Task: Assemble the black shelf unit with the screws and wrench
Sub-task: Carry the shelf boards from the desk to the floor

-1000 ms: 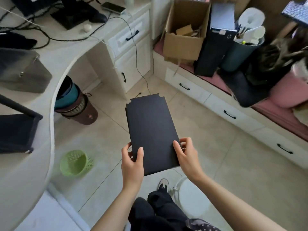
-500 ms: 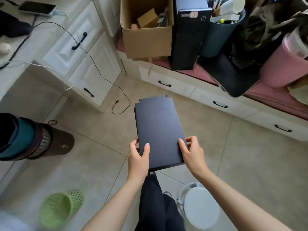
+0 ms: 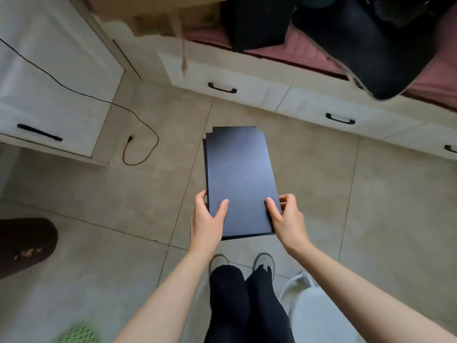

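Note:
I hold a stack of flat black shelf panels [image 3: 238, 174] with notched far corners out in front of me, above the tiled floor. My left hand [image 3: 207, 219] grips the stack's near left edge, thumb on top. My right hand [image 3: 286, 219] grips the near right edge the same way. The panels lie slightly fanned, lower ones peeking out at the left edge. No screws or wrench are in sight.
White drawers with black handles [image 3: 222, 88] run along the far side under a pink-cushioned bench [image 3: 321, 58]. A black cable [image 3: 138, 144] trails on the floor at left. A brown bin [image 3: 27, 246], a green basket [image 3: 76, 334] and a white stool [image 3: 319, 315] stand near my feet.
The view has tilted down toward the floor and my feet. Both hands keep the same grip on the panels, which now hang lower over the tiles.

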Available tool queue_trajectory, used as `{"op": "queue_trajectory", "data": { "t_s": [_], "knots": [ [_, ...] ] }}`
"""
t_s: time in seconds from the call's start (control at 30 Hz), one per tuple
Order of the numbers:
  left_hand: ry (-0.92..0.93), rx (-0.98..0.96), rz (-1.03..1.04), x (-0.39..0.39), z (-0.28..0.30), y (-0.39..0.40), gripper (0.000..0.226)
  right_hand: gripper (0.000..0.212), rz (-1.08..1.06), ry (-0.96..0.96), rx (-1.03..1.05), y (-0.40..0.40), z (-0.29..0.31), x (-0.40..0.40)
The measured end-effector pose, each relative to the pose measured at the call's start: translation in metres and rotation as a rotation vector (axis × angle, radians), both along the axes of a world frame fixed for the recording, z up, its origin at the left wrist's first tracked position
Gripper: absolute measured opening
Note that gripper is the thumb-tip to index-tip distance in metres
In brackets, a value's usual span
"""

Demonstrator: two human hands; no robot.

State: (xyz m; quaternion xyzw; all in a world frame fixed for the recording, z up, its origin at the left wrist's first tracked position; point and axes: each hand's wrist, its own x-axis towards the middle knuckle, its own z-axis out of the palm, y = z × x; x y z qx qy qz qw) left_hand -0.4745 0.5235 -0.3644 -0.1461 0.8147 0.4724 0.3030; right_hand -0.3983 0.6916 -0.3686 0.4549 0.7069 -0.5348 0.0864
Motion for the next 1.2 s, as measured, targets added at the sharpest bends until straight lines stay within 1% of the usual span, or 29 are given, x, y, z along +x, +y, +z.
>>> {"op": "queue_trajectory", "data": {
  "t_s": [0.1,0.17,0.23,0.33,0.5,0.57,0.7,0.8,0.9,1.0,1.13,1.2],
  "knots": [
    [-0.025,-0.005,-0.002,-0.003,-0.076,0.009,0.054,0.023,0.038,-0.021,0.006,0.009,-0.075,-0.004],
    [-0.040,-0.027,-0.013,-0.005,-0.115,0.010,0.052,0.027,0.058,-0.037,0.000,0.014,-0.111,-0.007],
    [-0.062,-0.056,-0.037,-0.003,-0.166,0.014,0.052,0.031,0.081,-0.061,0.002,0.020,-0.160,-0.009],
    [-0.145,-0.056,-0.045,-0.006,-0.236,0.021,0.056,0.035,0.130,-0.114,0.012,0.030,-0.225,-0.017],
    [-0.222,-0.050,-0.075,-0.019,-0.324,0.019,0.058,0.038,0.198,-0.175,0.039,0.033,-0.312,-0.032],
    [-0.210,-0.049,-0.076,-0.025,-0.349,0.016,0.058,0.038,0.224,-0.167,0.048,0.029,-0.339,-0.038],
    [-0.132,-0.053,-0.095,-0.034,-0.382,0.009,0.061,0.037,0.220,-0.114,0.054,0.020,-0.377,-0.051],
    [-0.127,-0.050,-0.072,-0.034,-0.400,0.006,0.064,0.035,0.230,-0.095,0.050,0.016,-0.396,-0.055],
    [-0.167,-0.039,-0.033,-0.034,-0.415,0.005,0.066,0.033,0.261,-0.127,0.032,0.016,-0.413,-0.054],
    [-0.260,-0.024,-0.037,-0.032,-0.425,0.004,0.068,0.031,0.264,-0.210,-0.013,0.017,-0.427,-0.052],
    [-0.378,-0.027,-0.095,-0.029,-0.424,0.003,0.068,0.050,0.274,-0.314,-0.065,0.020,-0.433,-0.054],
    [-0.398,-0.052,-0.121,-0.031,-0.420,0.002,0.068,0.055,0.291,-0.347,-0.089,0.022,-0.433,-0.055]
  ]
}}
